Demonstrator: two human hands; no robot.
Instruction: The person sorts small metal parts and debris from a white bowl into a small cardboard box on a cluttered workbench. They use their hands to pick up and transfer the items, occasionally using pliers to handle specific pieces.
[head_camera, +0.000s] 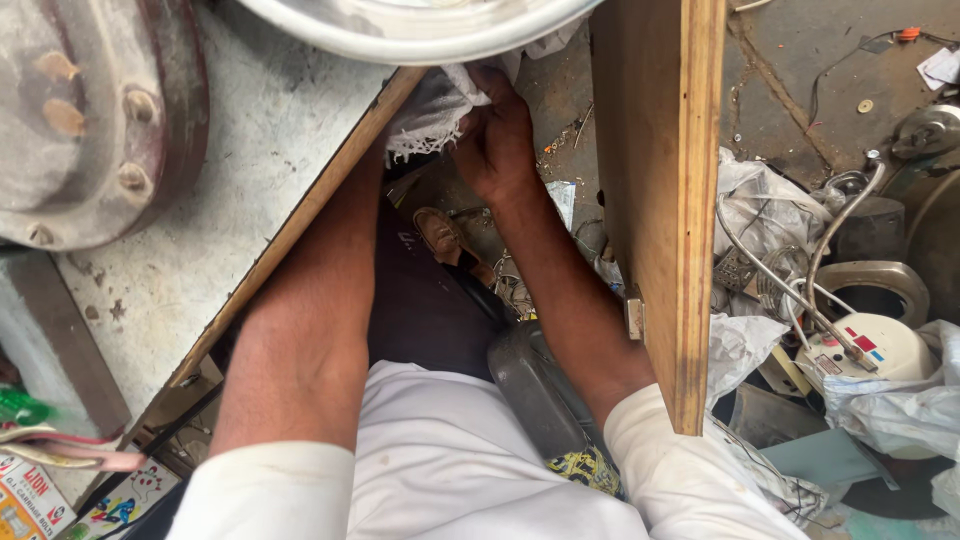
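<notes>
My right hand (497, 135) reaches forward and is closed on a white frayed cloth (432, 108), pressed up against the rim of a shiny round metal vessel (420, 35) at the top of the view. Along a wooden edge my left forearm (320, 290) stretches toward the same cloth. The cloth covers my left hand, so its fingers do not show. Both sleeves are white.
A grey slab (200, 200) with a rusty bolted metal disc (90, 110) lies to the left. An upright plywood board (660, 200) stands to the right. Beyond it are plastic bags, cables and a white round appliance (870, 350). A dark grey container (535, 385) sits between my arms.
</notes>
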